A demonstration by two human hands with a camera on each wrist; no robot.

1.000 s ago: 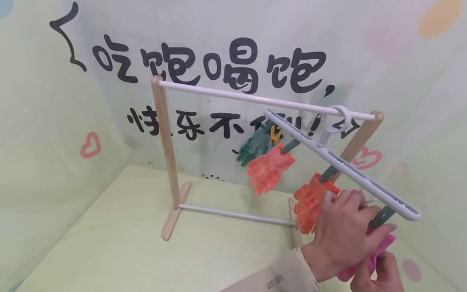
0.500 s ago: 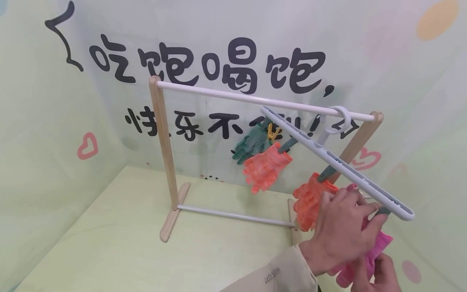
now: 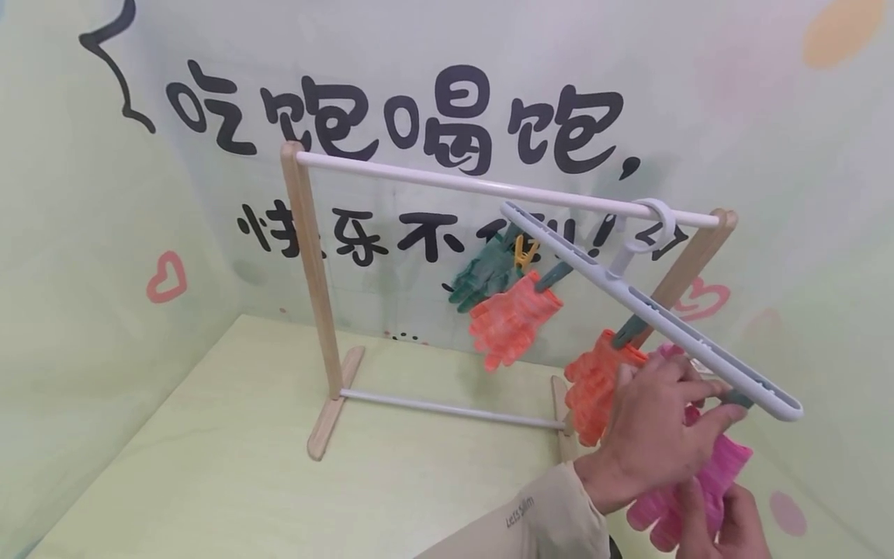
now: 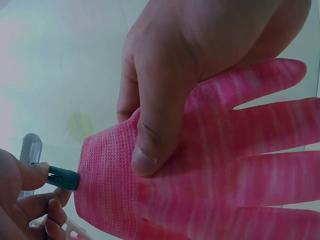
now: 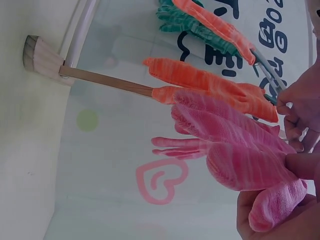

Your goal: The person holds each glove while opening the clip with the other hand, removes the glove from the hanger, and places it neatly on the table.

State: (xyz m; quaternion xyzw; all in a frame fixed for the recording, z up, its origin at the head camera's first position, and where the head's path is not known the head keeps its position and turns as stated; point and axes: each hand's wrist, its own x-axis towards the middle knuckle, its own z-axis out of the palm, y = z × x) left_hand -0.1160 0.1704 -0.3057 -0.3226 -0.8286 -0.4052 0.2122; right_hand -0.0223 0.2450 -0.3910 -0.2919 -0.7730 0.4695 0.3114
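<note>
My left hand [image 3: 646, 435] pinches a dark green clip [image 3: 737, 398] beneath the near end of a grey hanger [image 3: 684, 330]. In the left wrist view the tip of that green clip [image 4: 64, 178] lies right at the cuff of a pink glove [image 4: 200, 165]. Below, my right hand [image 3: 722, 524] holds the pink glove [image 3: 722, 466] by its cuff, thumb [image 4: 150, 150] on top. More pink fabric [image 3: 668, 351] shows behind the left hand's fingers. From the hanger's other clips hang an orange glove [image 3: 597, 392], a coral glove [image 3: 513, 318] and a green glove [image 3: 485, 268].
The hanger hooks over the white top rail [image 3: 454, 180] of a wooden-legged rack [image 3: 314, 272], close to its right post [image 3: 691, 260]. A lower bar [image 3: 447, 409] joins the feet above a pale tabletop [image 3: 244, 481]. A yellow clip [image 3: 525, 252] hangs by the green glove.
My left thumb and finger have come together round the green clip, which stood more exposed before. More of the pink glove now shows below that hand. The hanger has barely moved.
</note>
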